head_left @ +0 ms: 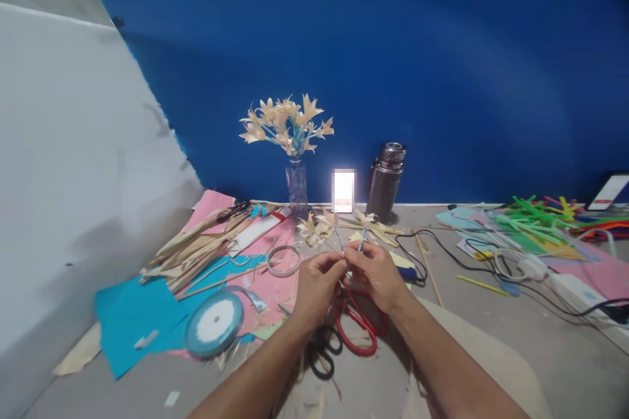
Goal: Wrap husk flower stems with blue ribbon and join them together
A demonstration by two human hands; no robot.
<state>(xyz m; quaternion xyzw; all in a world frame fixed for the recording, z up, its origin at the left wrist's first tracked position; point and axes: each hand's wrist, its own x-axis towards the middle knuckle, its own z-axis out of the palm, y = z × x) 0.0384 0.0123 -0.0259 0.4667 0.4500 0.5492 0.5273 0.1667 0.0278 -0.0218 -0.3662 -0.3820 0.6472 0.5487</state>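
Two flower stems (362, 239), thin, wrapped in blue w/ cream petal heads on top, are just below frame center, and I've got both pinched at their lower ends. My left hand (317, 280) has thumb and fingertips closed on them from the left, my right hand (377, 275) does the same from the right, and the fingertips meet in the middle. I can't tell if the stems are joined yet or just held side by side. Progress, as I judge it: approx. a dozen finished flowers (287, 121) already stand as a bunch in the clear vase (296, 186) at the back, center. A few loose flower heads (314, 228) lie on the table just past my hands, not in the vase. The pile of pale strips (201, 245) at center left looks unused, so plenty of material is left. Containers: the vase holds only that bunch, and I can't see whether there's water in it. The steel flask (386, 180) to its right is capped, contents hidden. Between them sits a glowing white rectangle (343, 190), too blown out to read. Under my wrists are red scissors (356, 327) and black scissors (322, 355). At lower left there's a ribbon spool (215, 324) on turquoise paper (128, 317), and a tape ring (284, 260) on pink paper (272, 294). At far right are pipe cleaners (538, 217), a black cable (445, 255) and a power strip (574, 288).
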